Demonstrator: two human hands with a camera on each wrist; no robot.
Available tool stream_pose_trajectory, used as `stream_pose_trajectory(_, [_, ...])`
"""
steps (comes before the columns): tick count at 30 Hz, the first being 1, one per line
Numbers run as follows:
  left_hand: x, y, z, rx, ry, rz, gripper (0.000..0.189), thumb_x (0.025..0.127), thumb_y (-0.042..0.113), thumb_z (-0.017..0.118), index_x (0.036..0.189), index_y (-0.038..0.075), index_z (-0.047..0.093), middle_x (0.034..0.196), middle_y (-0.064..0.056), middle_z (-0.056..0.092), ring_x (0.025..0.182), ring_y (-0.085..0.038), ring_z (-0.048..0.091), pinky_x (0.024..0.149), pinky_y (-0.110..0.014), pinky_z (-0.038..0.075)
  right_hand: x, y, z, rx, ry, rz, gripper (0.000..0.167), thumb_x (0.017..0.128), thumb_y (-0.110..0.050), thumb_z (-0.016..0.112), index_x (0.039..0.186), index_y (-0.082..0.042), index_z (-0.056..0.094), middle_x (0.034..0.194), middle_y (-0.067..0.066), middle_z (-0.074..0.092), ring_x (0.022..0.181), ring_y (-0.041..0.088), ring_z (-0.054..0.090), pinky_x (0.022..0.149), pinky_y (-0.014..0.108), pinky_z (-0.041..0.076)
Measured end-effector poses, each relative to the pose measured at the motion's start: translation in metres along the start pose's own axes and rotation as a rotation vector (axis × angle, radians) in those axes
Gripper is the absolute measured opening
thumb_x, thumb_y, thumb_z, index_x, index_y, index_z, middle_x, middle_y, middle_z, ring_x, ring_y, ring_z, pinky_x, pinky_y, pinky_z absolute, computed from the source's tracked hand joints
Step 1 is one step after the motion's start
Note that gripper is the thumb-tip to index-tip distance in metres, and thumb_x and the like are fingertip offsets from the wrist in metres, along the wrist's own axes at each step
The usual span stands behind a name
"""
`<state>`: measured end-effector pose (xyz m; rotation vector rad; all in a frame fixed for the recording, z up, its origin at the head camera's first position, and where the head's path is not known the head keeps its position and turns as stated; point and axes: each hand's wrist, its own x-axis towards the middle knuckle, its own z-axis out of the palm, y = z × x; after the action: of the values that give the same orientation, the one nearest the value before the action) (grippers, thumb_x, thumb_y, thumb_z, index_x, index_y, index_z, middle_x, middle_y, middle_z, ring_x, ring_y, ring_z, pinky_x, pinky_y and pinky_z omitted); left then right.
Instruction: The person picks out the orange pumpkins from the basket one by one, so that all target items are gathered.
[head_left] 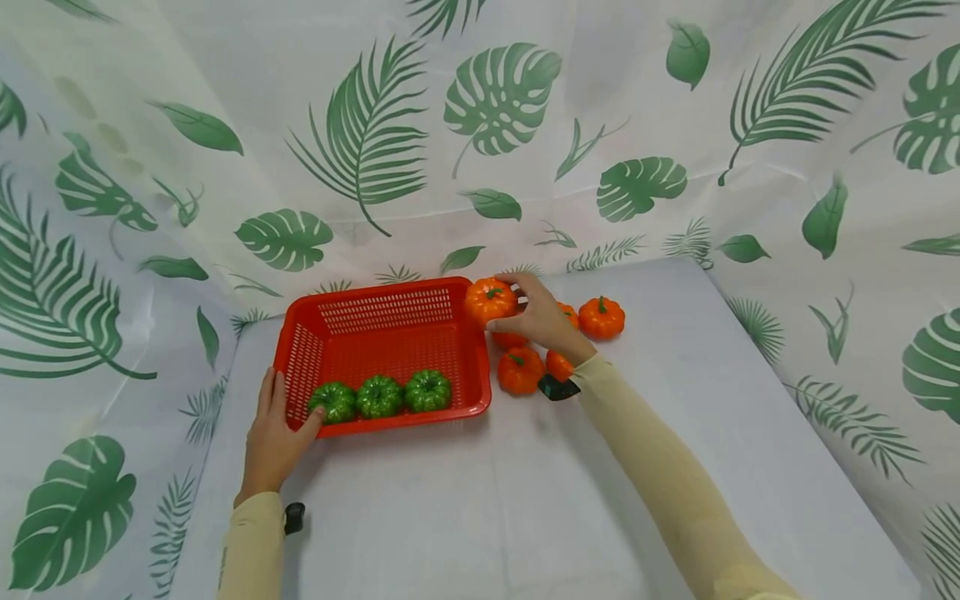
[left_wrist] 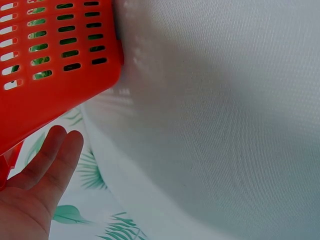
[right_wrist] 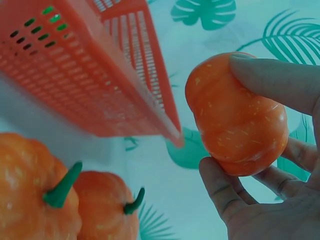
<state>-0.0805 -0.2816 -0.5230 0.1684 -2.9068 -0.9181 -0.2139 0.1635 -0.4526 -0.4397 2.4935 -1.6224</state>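
A red plastic basket (head_left: 397, 342) with slotted walls holds three green toy pumpkins (head_left: 380, 396) in a row along its near side. My left hand (head_left: 277, 433) rests at the basket's near left corner, thumb at the rim. In the left wrist view, its fingers (left_wrist: 55, 155) extend straight outside the basket wall. Above the basket's right rim, my right hand (head_left: 536, 312) holds an orange toy pumpkin (right_wrist: 235, 115) between thumb and fingers. In the right wrist view, this pumpkin is apart from the rim, its stem out of sight.
Several more orange pumpkins (head_left: 520, 372) sit on the white table (head_left: 420, 517) right of the basket, some partly hidden by my right hand and arm. One orange pumpkin (head_left: 602, 318) stands farther right. A leaf-patterned curtain (head_left: 525, 183) surrounds the table's back and sides.
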Motion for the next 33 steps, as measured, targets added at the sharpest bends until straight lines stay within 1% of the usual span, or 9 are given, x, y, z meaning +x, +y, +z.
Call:
stream_pose_trajectory(6, [0.000, 0.002, -0.001, -0.002, -0.004, 0.001, 0.099, 0.102, 0.045, 0.066, 0.171, 0.002, 0.009, 0.179, -0.015, 0.002, 0.149, -0.060, 0.032, 0.113, -0.074, 0.033, -0.011, 0.006, -0.011, 0.001, 0.023, 0.046, 0.078, 0.093, -0.025, 0.085, 0.158, -0.014, 0.045, 0.155, 0.008, 0.045, 0.130, 0.035, 0.048, 0.105, 0.055, 0.050])
stream_pose_trajectory(13, [-0.001, 0.001, -0.001, -0.009, 0.003, 0.018, 0.099, 0.102, 0.045, 0.066, 0.171, 0.001, 0.010, 0.179, -0.016, 0.003, 0.148, -0.060, 0.033, 0.112, -0.075, 0.033, -0.022, 0.016, -0.025, -0.005, 0.054, 0.050, 0.079, 0.092, -0.027, 0.086, 0.158, -0.013, 0.045, 0.156, 0.009, 0.044, 0.134, 0.036, 0.045, 0.112, 0.057, 0.043])
stream_pose_trajectory(19, [0.000, -0.001, 0.000, -0.005, 0.003, 0.021, 0.098, 0.103, 0.045, 0.066, 0.171, 0.001, 0.010, 0.179, -0.016, 0.003, 0.148, -0.060, 0.033, 0.113, -0.075, 0.033, -0.031, 0.023, -0.034, -0.016, 0.077, 0.091, 0.080, 0.094, -0.027, 0.084, 0.161, -0.012, 0.043, 0.161, 0.011, 0.039, 0.139, 0.038, 0.042, 0.116, 0.059, 0.040])
stream_pose_trajectory(24, [0.000, -0.001, 0.000, -0.005, 0.003, 0.024, 0.099, 0.103, 0.045, 0.066, 0.171, 0.001, 0.010, 0.179, -0.015, 0.003, 0.148, -0.060, 0.033, 0.113, -0.075, 0.033, -0.038, 0.025, -0.041, -0.019, 0.091, 0.124, 0.081, 0.094, -0.027, 0.084, 0.161, -0.012, 0.042, 0.162, 0.013, 0.037, 0.140, 0.041, 0.040, 0.115, 0.061, 0.041])
stream_pose_trajectory(29, [-0.001, -0.001, 0.000, -0.010, 0.006, 0.026, 0.100, 0.102, 0.046, 0.067, 0.171, 0.001, 0.011, 0.180, -0.014, 0.003, 0.148, -0.060, 0.033, 0.113, -0.075, 0.033, -0.044, 0.027, -0.047, -0.034, 0.108, 0.131, 0.082, 0.093, -0.029, 0.085, 0.161, -0.012, 0.043, 0.161, 0.013, 0.038, 0.137, 0.040, 0.043, 0.112, 0.059, 0.044])
stream_pose_trajectory(33, [-0.001, -0.002, 0.000, -0.018, 0.015, 0.033, 0.099, 0.102, 0.046, 0.067, 0.171, 0.001, 0.012, 0.180, -0.013, 0.004, 0.148, -0.059, 0.034, 0.112, -0.075, 0.034, -0.049, 0.031, -0.053, -0.020, 0.114, 0.148, 0.083, 0.093, -0.028, 0.084, 0.162, -0.011, 0.041, 0.160, 0.014, 0.039, 0.136, 0.041, 0.044, 0.112, 0.059, 0.044])
